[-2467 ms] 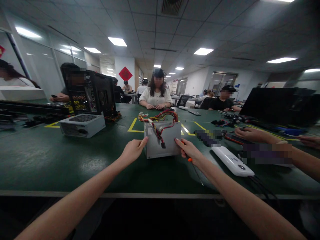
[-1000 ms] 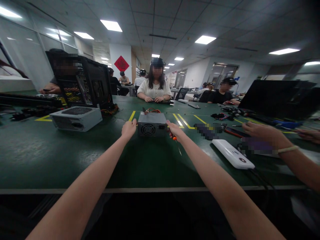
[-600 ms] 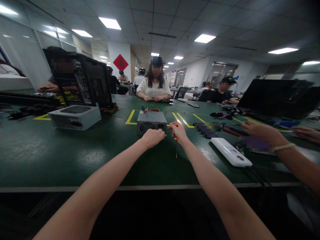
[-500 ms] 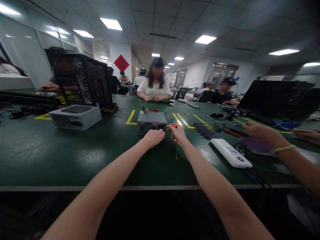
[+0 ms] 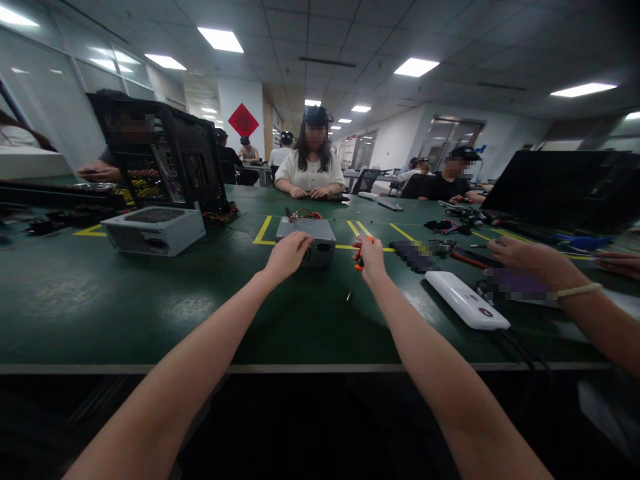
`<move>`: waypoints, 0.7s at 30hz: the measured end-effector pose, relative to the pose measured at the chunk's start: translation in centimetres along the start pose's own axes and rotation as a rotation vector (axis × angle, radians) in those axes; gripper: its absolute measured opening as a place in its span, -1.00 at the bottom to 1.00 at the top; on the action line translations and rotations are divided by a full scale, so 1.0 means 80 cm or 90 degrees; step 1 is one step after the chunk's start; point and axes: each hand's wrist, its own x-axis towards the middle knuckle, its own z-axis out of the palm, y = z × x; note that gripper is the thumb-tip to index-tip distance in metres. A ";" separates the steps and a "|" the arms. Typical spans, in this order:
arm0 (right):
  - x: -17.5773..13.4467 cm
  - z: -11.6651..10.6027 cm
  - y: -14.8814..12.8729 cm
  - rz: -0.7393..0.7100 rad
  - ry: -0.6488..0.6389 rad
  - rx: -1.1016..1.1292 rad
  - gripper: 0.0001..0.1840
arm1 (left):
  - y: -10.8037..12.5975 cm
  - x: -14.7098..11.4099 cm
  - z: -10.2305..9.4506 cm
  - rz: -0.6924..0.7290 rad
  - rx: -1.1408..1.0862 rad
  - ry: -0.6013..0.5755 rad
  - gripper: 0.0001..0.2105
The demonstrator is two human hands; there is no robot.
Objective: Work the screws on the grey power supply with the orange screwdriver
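A grey computer power supply [image 5: 323, 231] with a fan grille, a socket and a bundle of coloured wires stands in the middle of the green table. My left hand [image 5: 289, 253] is in front of its near face, covering much of the fan. The fingers there are closed together; what they hold, if anything, is hidden. Just right of the power supply, my right hand [image 5: 372, 256] is wrapped round a screwdriver [image 5: 359, 263] with an orange and black handle. Its thin metal shaft points down and toward me, apart from the power supply.
Left stand a second power supply [image 5: 155, 233] and an open black computer case [image 5: 200, 163]. To the right lie a white power bank [image 5: 467, 300] with cables and a dark monitor [image 5: 565, 190]. A neighbour's hand [image 5: 530, 260] works there; another person [image 5: 313, 173] sits opposite.
My left hand has moved left and up across the power supply's front. My right hand, with the screwdriver, has shifted right and slightly up, away from the power supply.
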 end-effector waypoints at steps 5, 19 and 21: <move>-0.014 -0.008 -0.020 -0.171 0.076 0.063 -0.86 | -0.029 -0.024 0.001 -0.099 0.021 -0.111 -0.77; -0.032 0.003 -0.013 -0.289 -0.033 -0.086 -0.64 | -0.022 -0.035 0.013 -0.044 0.123 -0.174 -0.74; -0.034 0.002 -0.014 -0.307 -0.026 -0.132 -0.62 | -0.016 -0.035 0.019 -0.008 0.122 -0.175 -0.74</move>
